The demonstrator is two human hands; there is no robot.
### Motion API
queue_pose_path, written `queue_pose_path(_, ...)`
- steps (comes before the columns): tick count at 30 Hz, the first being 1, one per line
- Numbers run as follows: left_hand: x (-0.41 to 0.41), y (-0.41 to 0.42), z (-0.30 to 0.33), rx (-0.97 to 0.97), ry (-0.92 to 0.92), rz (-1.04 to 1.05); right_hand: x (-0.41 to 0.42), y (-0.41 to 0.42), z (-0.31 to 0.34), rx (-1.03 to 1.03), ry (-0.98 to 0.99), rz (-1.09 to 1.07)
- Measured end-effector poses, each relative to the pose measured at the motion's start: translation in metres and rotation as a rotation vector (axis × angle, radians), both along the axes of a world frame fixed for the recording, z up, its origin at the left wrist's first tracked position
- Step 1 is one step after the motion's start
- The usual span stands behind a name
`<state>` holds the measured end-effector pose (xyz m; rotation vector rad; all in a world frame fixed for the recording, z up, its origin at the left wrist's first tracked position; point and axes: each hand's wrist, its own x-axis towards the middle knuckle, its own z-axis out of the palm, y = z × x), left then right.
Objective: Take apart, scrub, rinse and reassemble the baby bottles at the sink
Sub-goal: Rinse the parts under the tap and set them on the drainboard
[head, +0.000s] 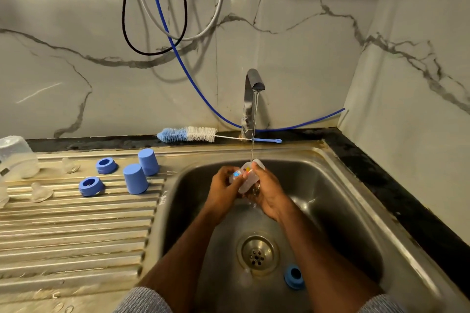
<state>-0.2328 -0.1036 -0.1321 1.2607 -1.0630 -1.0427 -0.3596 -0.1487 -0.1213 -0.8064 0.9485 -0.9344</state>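
Both hands hold a clear baby bottle with coloured print under the running tap, over the steel sink. My left hand grips its left side; my right hand wraps around its right side. Water falls onto the bottle's open end. On the draining board stand two blue caps, two blue collar rings and two clear teats. A third blue ring lies in the sink by the drain.
A blue and white bottle brush lies on the ledge behind the sink. A clear bottle lies at the board's far left. Hoses and a blue tube hang on the marble wall. Black counter edge runs along the right.
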Motion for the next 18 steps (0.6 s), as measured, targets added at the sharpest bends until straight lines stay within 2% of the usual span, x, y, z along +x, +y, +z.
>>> queue_pose_path(3,0.000,0.000,-0.001,-0.170,-0.177,0.063,0.005,-0.002,0.001,0.010,-0.009,-0.023)
queue_pose_path(5,-0.001,-0.003,-0.006,-0.188,-0.230,0.068,0.008,-0.001,0.002,-0.002,0.026,-0.042)
queue_pose_path(8,0.002,-0.004,-0.009,-0.033,-0.112,0.041,0.009,0.000,-0.001,-0.045,0.054,-0.023)
queue_pose_path(12,0.004,0.004,0.004,0.293,0.240,-0.048,0.006,0.001,0.000,-0.066,-0.046,0.039)
queue_pose_path(14,0.004,0.004,0.005,0.298,0.276,-0.069,0.007,0.000,0.000,-0.078,-0.032,0.031)
queue_pose_path(18,0.003,0.002,-0.005,0.051,0.115,-0.032,0.005,0.002,0.002,-0.066,0.075,-0.032)
